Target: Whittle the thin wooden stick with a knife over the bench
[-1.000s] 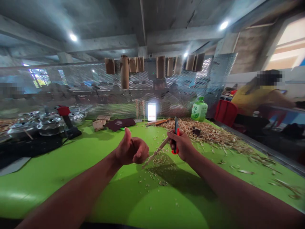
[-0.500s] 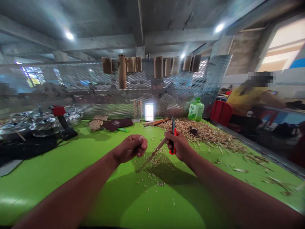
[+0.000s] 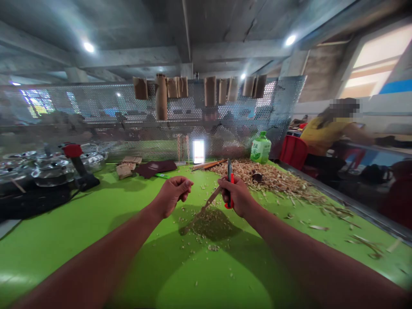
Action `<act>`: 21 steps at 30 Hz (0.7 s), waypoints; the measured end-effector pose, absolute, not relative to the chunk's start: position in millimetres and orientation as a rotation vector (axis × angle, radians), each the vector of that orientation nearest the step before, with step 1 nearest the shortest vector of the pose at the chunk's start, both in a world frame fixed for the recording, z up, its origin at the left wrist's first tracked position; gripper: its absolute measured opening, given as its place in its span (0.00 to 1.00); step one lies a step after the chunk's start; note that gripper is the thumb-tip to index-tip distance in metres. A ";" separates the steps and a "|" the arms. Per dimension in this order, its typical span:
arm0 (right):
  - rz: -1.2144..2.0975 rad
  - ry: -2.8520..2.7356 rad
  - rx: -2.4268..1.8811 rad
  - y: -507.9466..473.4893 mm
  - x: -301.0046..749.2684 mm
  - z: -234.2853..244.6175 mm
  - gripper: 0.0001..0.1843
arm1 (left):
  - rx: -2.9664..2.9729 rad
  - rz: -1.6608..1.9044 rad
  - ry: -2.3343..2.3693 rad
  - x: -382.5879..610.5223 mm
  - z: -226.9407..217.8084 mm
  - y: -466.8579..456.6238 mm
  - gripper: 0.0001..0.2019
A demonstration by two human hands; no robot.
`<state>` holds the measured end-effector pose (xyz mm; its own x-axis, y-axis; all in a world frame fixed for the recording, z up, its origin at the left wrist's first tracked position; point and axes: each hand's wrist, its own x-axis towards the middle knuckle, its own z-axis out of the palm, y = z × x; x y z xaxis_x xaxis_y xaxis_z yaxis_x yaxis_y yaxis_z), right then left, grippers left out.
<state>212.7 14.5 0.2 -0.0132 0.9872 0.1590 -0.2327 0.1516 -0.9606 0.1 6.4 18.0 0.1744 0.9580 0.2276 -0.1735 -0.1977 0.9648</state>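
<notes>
My right hand is closed around a red-and-black utility knife, which stands upright with its tip end away from me. Those fingers also hold the end of a thin wooden strip, carved with notches along its length. The strip slants down to the left over small wood chips on the green table. To the left of the strip and apart from it, my left hand is closed in a pinch. Whether anything lies between its fingertips is too small to make out.
Wood shavings are heaped at the back right, near a green-labelled bottle. Sticks and a lit phone-like screen stand at the back. Metal kettles crowd the left. A person sits beyond the right edge.
My left hand has shifted slightly left and up, its thumb and forefinger now pinched forward. My right hand keeps the knife and strip. The whole view has swung a little to the right.
</notes>
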 end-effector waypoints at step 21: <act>1.219 -1.135 -0.937 15.0 212.5 0.2 0.16 | 1.345 1.199 0.672 1.9 18.7 -0.4 0.14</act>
<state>212.5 15.0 0.2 -0.0135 0.9897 0.1428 -0.2129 0.1367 -0.9675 1.9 -0.4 18.7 0.3128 0.9138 0.2590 -0.2564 -0.1813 0.9494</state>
